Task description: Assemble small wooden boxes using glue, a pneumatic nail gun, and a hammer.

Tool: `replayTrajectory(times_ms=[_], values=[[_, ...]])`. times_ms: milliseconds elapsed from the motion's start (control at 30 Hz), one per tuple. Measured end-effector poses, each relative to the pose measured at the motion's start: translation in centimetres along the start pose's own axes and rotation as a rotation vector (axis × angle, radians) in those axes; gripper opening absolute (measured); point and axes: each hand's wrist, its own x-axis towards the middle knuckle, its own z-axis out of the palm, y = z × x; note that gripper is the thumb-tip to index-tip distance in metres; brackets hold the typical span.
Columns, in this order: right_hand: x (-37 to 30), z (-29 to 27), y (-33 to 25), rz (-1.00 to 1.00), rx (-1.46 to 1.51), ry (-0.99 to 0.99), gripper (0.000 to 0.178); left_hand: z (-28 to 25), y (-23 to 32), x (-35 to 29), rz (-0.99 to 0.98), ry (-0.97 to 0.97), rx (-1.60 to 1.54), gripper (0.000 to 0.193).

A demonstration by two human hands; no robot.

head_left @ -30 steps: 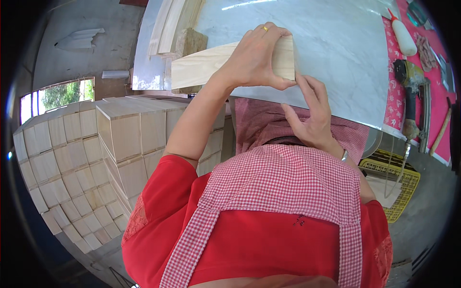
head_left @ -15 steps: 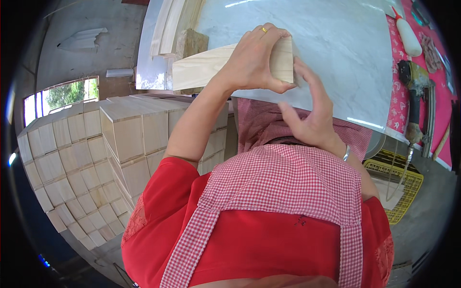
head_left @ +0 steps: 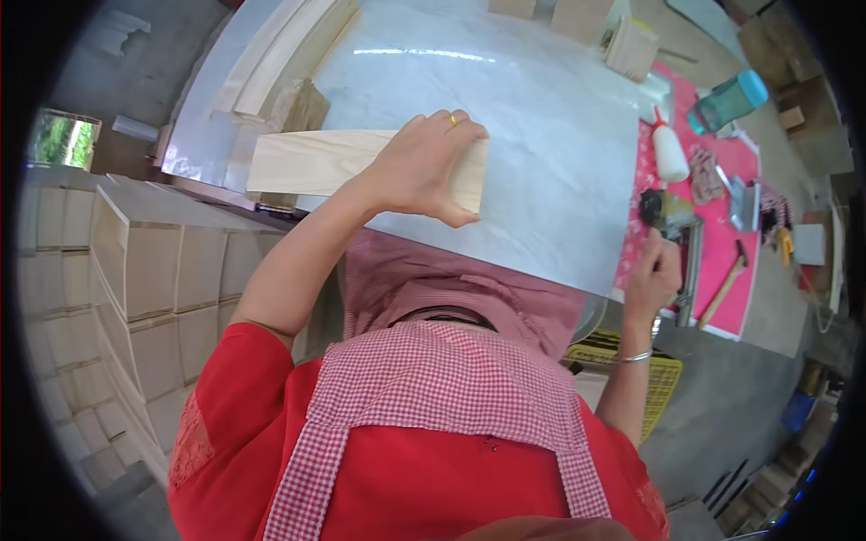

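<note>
My left hand [head_left: 417, 169] is clamped over the right end of a long pale wooden box [head_left: 311, 160], thumb on the near edge and fingers on the far one. The box lies at the near left of the pale marbled table [head_left: 541, 180]. On the right, my right hand [head_left: 655, 278] is wrapped round the dark handle of a nail gun [head_left: 673, 215]. The nail gun rests on a pink patterned cloth [head_left: 722, 194], with its straight metal magazine beside my fingers. My palm hides most of the handle.
Wooden strips [head_left: 275, 59] and a rough block [head_left: 305, 106] sit at the table's left. Stacked boxes [head_left: 149, 270] stand left of me. A white glue bottle [head_left: 669, 155], a hammer [head_left: 724, 287] and a teal bottle [head_left: 731, 101] lie right. Below is a yellow crate [head_left: 663, 388].
My right hand has left the box's end, moved right and closed round the nail gun's handle. My left hand stays on the box. The view has swung to the right.
</note>
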Motion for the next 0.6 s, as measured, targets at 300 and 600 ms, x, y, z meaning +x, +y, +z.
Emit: replayTrajectory(times_ms=[300,600], values=[[1.9,-3.9,1.7,-0.062,-0.864,-0.216,0.078,-0.1,-0.1,-0.1,-0.012,0.013,-0.006,0.08],[7.1,-4.8,6.9,0.04,-0.551,-0.32,0.051,1.0,-0.9,0.1,0.02,0.045,0.013,0.082]])
